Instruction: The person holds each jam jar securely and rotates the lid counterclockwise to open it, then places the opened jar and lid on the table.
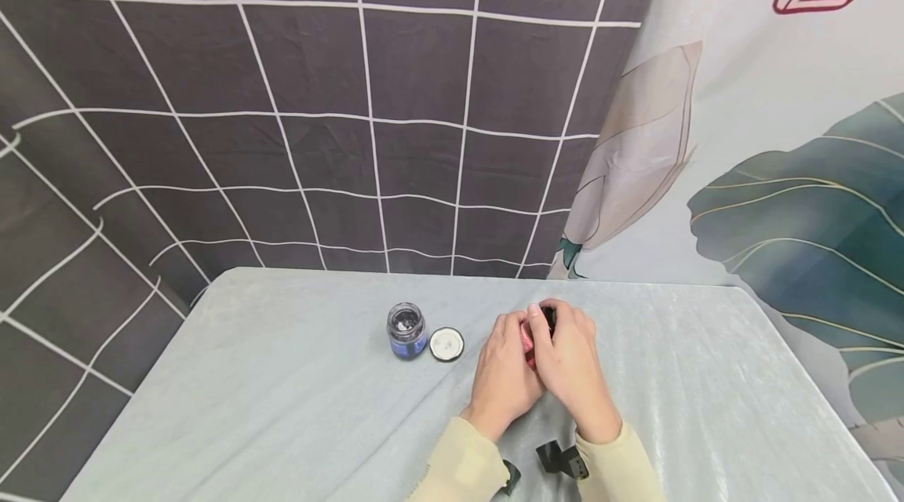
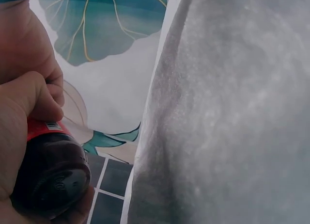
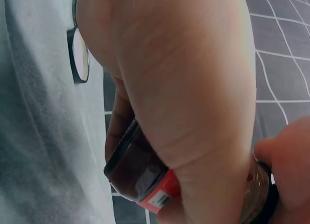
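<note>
Both hands are around a glass jar (image 2: 53,173) with dark contents and a red label. My left hand (image 1: 504,369) grips the jar's body from the left, and its base shows in the left wrist view. From the other side my right hand (image 1: 574,357) holds the jar's dark lid end (image 1: 548,318), thumb laid along the near side. The right wrist view shows the jar (image 3: 138,170) tilted, largely covered by a hand. Left of the hands, an uncovered glass jar (image 1: 406,331) with a blue label stands upright, and a round lid (image 1: 446,345) lies white inside up beside it.
A pale grey cloth (image 1: 282,392) with soft wrinkles covers the table. Dark wall fabric with white grid lines (image 1: 417,165) hangs behind and on the left; a leaf-patterned curtain (image 1: 798,235) hangs on the right. Black straps (image 1: 563,460) sit at the sleeve cuffs.
</note>
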A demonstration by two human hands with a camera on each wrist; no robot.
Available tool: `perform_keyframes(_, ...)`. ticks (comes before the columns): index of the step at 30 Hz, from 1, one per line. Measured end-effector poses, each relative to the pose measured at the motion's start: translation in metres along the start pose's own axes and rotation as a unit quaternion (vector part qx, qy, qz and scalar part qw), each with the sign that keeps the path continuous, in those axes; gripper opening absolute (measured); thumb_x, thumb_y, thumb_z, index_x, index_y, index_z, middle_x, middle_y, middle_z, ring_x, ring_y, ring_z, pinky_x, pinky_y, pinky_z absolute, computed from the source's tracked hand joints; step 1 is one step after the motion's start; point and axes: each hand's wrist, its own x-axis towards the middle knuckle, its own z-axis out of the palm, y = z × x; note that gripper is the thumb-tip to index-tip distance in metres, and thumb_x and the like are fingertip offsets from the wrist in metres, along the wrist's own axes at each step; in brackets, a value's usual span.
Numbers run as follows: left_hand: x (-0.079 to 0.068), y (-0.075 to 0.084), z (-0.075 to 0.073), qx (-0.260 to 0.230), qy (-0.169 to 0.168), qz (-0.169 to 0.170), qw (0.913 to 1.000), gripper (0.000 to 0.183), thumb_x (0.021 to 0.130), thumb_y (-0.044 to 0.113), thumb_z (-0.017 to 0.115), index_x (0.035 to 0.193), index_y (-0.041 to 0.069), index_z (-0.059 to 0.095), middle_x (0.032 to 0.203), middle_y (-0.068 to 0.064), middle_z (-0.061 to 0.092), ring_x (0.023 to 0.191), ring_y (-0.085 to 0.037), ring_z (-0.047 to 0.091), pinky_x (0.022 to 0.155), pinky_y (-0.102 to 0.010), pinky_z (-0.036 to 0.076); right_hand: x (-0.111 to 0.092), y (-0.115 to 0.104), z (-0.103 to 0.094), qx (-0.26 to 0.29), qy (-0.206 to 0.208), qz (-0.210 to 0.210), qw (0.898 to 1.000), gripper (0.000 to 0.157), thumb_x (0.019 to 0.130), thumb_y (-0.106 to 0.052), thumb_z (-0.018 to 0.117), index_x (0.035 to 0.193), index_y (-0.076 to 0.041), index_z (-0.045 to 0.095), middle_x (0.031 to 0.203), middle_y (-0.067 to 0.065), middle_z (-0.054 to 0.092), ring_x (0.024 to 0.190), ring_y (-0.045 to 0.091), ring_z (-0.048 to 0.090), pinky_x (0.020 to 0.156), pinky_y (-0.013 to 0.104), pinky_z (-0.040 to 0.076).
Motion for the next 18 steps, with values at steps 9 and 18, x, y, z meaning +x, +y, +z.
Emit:
perform_keyframes(9,-0.0008,0.0033,-0.0012,0.01,0.005,-0.015,0.9998,0.048,0.078,0.021,0.076,0.119,0.009,0.054,0.098,-0.003,0.066,0.088,-0.02,0.065,0.078,-0.036,0.053,-0.0024,-0.0053,0.0005,-0.02,0.024,0.028,0.999,0.044,0.104,-0.033,0.05,0.118,0.007,0.062,0.111,0.03,0.063,0.107,0.048,0.052,0.092,0.055,0.039)
perform_keyframes(18,0.0003,0.0024,0.0008,0.031,0.037,0.017,0.9987,0.043,0.079,0.016,0.075,0.115,0.008,0.054,0.095,-0.004,0.065,0.085,-0.021,0.065,0.075,-0.035,0.053,-0.0022,-0.0072,0.0014,-0.022,0.038,0.043,0.998,0.045,0.104,-0.034,0.05,0.115,0.008,0.063,0.112,0.03,0.063,0.107,0.046,0.053,0.094,0.053,0.038)
